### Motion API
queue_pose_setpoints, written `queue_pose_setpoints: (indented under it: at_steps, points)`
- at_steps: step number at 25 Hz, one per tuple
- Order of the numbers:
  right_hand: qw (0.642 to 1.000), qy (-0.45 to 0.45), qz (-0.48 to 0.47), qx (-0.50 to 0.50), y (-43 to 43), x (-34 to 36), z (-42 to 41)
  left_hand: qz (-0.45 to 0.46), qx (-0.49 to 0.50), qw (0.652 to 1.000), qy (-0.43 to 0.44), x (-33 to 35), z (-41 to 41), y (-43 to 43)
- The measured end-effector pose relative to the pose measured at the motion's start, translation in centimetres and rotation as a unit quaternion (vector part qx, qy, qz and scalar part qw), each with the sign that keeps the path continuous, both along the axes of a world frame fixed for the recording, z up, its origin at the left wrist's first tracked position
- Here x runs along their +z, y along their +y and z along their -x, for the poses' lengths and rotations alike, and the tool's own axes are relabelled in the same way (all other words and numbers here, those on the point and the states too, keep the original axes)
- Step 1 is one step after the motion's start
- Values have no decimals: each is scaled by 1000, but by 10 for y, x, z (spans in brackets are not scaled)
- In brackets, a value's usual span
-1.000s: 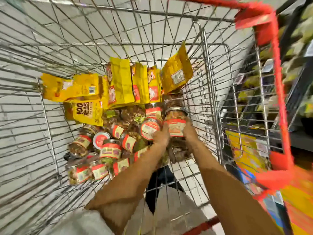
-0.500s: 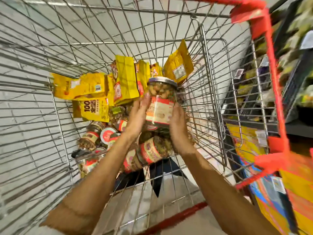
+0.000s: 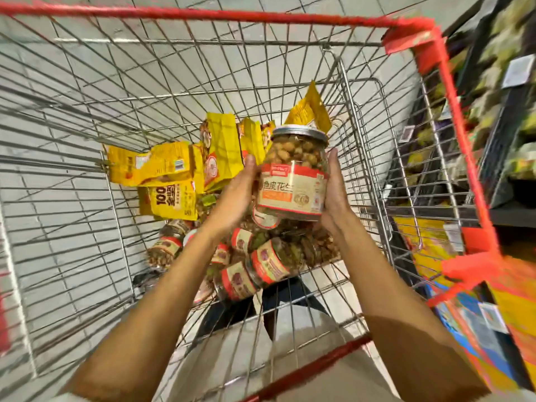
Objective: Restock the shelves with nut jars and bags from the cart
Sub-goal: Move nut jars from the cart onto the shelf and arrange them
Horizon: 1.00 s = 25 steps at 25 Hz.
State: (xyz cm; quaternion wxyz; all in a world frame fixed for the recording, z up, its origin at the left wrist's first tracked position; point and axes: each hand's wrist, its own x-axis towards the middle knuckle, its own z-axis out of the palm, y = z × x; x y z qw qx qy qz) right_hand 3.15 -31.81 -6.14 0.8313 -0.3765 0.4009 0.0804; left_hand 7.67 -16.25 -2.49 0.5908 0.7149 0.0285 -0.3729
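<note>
Head view: a jar [image 3: 293,175] of nuts is in the middle of the frame, a little to the right, held above the cart [image 3: 203,15] and tilted slightly to the right. Its metal lid [image 3: 300,132] points to the top of the frame, and its red and cream label [image 3: 290,190] faces the camera.

Both hands grasp this jar, one on each side. The left hand [image 3: 235,195] presses against the left side of the label, with the thumb lying upward along the glass. The right hand [image 3: 333,192] holds the right side in the same way. The other fingers of both hands are hidden behind the jar. Both forearms come in from the bottom of the frame.

The cart is a wire basket with a red rim, and it fills most of the frame. On its bottom, below the hands, the other jars [image 3: 266,262] lie on their sides in a loose heap – they have red labels too. Yellow bags [image 3: 162,166] lie left of centre and just above the heap; some stand against the far wire wall, behind the held jar.

The shelves [image 3: 507,111] are at the right edge of the frame, beside the cart. The goods on them are blurred, so I cannot tell what they are. A grey tiled floor [image 3: 72,227] shows through the wires on the left.
</note>
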Motion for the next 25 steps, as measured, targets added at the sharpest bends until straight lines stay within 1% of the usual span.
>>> queue_pose_setpoints:
  at_steps: [2,3,4,6,7,8,9,10,11,12,13,14,15,16,17,18,20,21,22,23,24,25]
  points:
    - [1000,13,2,-26,-9,-4,5,0,116,992,53,-15,-18,6]
    - [999,22,11,-32,-14,-6,8,-23,174,981,78,-27,-21,12]
    - [999,31,19,-36,-18,-8,9,-51,212,968,122,-39,-16,19]
    - [997,47,24,-50,-27,-14,10,-96,247,936,231,-67,9,26]
    - [997,54,23,-53,-30,-15,9,-97,250,917,295,-77,23,23]
    - [996,66,23,-51,-32,-19,8,-69,267,890,363,-86,37,16]
    - [996,76,19,-44,-34,-22,7,-47,272,872,404,-91,46,6]
    - [995,89,16,-32,-35,-26,8,-30,274,862,425,-96,50,-5]
    - [994,103,21,-19,-36,-30,11,-45,260,875,406,-102,52,-15]
    - [993,115,33,-7,-38,-36,14,-99,200,909,351,-110,52,-24]
    - [991,123,47,3,-40,-42,17,-247,90,935,238,-117,49,-32]
    - [990,128,56,10,-41,-47,21,-386,-18,920,73,-121,45,-36]
    - [990,131,58,9,-41,-49,25,-434,-70,897,-50,-124,38,-40]
    - [990,135,50,2,-42,-53,29,-441,-100,886,-104,-127,26,-44]
    - [989,139,44,-5,-42,-56,32,-426,-142,887,-107,-131,15,-52]
    - [989,142,39,-7,-42,-59,34,-413,-204,884,-83,-136,5,-59]
    - [988,146,39,-3,-42,-60,36,-424,-320,847,-23,-143,-8,-70]
    - [988,147,40,-2,-42,-60,36,-441,-347,828,-6,-141,-9,-73]
    - [988,146,42,-3,-41,-61,36,-453,-359,816,-6,-142,-10,-72]
    - [987,152,47,-7,-40,-59,34,-446,-358,820,-14,-139,-7,-71]
    - [986,158,41,-14,-38,-56,32,-427,-349,834,-8,-134,-6,-68]
    - [986,161,29,-21,-35,-52,30,-395,-327,858,18,-129,-7,-63]
